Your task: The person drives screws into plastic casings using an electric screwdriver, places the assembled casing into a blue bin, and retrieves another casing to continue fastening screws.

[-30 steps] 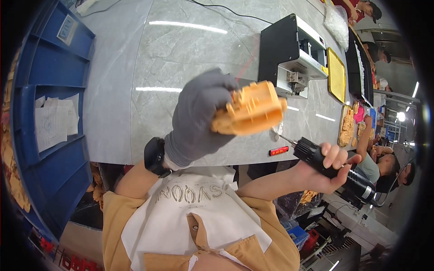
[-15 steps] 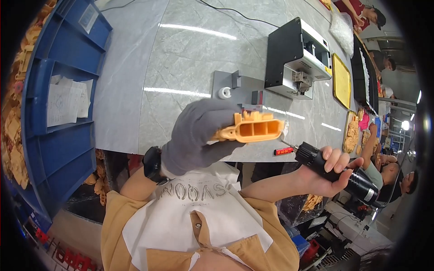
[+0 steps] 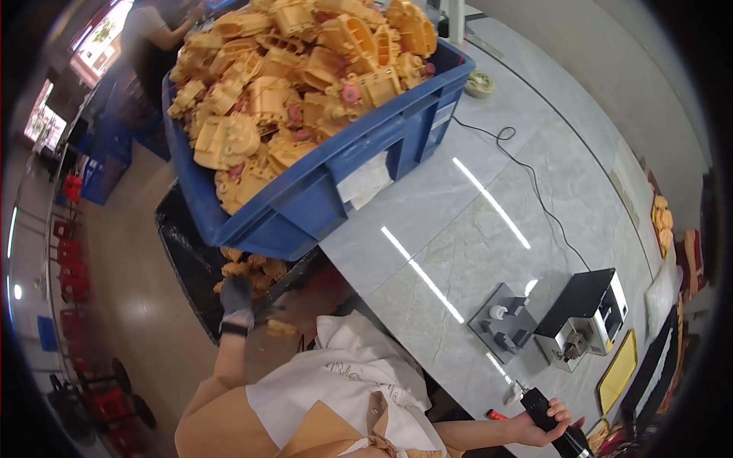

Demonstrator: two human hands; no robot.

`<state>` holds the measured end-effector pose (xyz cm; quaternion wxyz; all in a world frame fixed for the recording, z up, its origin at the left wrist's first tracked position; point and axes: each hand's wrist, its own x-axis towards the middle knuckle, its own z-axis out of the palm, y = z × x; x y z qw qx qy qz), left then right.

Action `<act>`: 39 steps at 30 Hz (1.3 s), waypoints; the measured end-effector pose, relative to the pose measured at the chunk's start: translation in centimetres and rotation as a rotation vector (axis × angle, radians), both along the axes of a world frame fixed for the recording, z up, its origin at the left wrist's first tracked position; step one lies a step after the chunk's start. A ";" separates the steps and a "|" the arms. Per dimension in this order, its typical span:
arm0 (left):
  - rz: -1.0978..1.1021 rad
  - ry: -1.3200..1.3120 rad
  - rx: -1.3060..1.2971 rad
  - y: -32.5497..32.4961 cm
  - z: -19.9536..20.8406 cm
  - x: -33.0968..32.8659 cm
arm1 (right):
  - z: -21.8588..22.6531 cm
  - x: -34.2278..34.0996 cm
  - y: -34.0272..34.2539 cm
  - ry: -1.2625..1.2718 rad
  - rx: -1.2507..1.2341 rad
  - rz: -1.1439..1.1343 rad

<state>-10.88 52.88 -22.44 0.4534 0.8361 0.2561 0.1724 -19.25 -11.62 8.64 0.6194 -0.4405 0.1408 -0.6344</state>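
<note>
My left hand (image 3: pixel 237 296), in a grey glove, is lowered at the edge of a black-lined bin (image 3: pixel 183 263) below the table. Orange-yellow moulded plastic parts (image 3: pixel 259 269) lie in that bin, close to the fingers. Blur hides how the fingers are set. A smeared orange plastic part (image 3: pixel 282 328) shows beside the wrist; whether it is in the air or lying down I cannot tell. My bare right hand (image 3: pixel 553 421) is wrapped round a black cylindrical power tool (image 3: pixel 539 406) over the table's front edge.
A blue crate (image 3: pixel 298 221) heaped with orange parts (image 3: pixel 275 91) stands at the table's left end. On the grey table are a grey fixture (image 3: pixel 500 324), a black-and-white machine (image 3: pixel 584 320), a cable (image 3: pixel 538 191), a red marker-like item (image 3: pixel 496 414) and a yellow tray (image 3: pixel 617 374).
The view has swung left. My left hand has gone from above the table, where it held an orange plastic part, down to the bin. The right hand keeps the power tool.
</note>
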 end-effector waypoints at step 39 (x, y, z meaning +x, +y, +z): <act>0.167 0.025 0.862 -13.1 11.9 -7.0 | 2.5 4.8 8.0 -0.114 -0.139 0.787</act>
